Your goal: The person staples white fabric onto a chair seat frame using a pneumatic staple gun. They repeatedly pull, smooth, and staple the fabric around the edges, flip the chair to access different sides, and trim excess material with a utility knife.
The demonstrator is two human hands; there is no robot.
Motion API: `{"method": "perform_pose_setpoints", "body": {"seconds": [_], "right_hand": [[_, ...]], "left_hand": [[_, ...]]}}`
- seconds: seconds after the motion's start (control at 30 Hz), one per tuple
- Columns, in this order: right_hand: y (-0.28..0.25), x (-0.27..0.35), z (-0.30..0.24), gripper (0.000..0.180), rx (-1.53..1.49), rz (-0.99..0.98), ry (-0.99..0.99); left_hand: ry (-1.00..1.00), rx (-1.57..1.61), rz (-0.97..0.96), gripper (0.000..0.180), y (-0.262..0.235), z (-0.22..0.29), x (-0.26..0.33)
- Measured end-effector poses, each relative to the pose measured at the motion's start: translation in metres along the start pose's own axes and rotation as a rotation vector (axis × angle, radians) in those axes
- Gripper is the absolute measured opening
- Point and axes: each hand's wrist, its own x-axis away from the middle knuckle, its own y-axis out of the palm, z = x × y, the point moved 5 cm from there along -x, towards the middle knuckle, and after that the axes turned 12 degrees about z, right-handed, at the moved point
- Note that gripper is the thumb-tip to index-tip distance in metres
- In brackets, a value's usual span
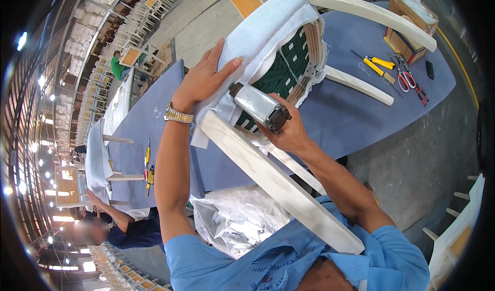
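On the blue counter [361,123] lies a tipped chair [281,183], its pale cover [263,28] wrapped on but edge fastening seemingly unfinished, green webbing [278,74] bare. The left hand [205,78] rests open on the cover; the right hand [295,130] grips a silver tool [257,104].

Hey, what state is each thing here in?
Left hand: open, resting on pale fabric.
Right hand: closed around silver tool.
Silver tool: held.
Chair: tipped over, underside showing.
Green webbing: exposed.
Wristwatch: worn.
Upper cardboard box: open, filled with something white.
Red-handled scissors: lying down, blades unclear.
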Motion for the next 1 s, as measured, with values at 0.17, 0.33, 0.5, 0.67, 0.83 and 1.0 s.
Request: {"method": "perform_pose_setpoints", "body": {"seconds": [0.17, 0.33, 0.5, 0.67, 0.83, 1.0], "right_hand": [[0.001, 0.002, -0.006, 0.043, -0.049, 0.017, 0.006], [0.005, 0.008, 0.000, 0.046, -0.082, 0.016, 0.011], [0.014, 0.012, 0.005, 0.048, -0.131, 0.043, 0.076], [0.007, 0.010, 0.003, 0.057, -0.017, -0.027, 0.195], [-0.061, 0.045, 0.022, 0.045, 0.285, -0.246, 0.227], [-0.169, 0.132, 0.063, 0.046, 0.695, -0.378, 0.601]], "left_hand": [[-0.017, -0.056, 0.024, 0.094, 0.001, -0.002, 0.002], [-0.038, -0.069, 0.026, 0.091, 0.001, 0.002, 0.004], [-0.043, -0.057, 0.009, 0.085, 0.000, 0.002, 0.003], [-0.060, 0.037, 0.028, 0.090, 0.001, -0.013, -0.004], [-0.192, 0.067, 0.058, 0.086, -0.004, -0.021, -0.008], [-0.249, 0.156, 0.056, 0.074, 0.002, -0.045, 0.000]]}}
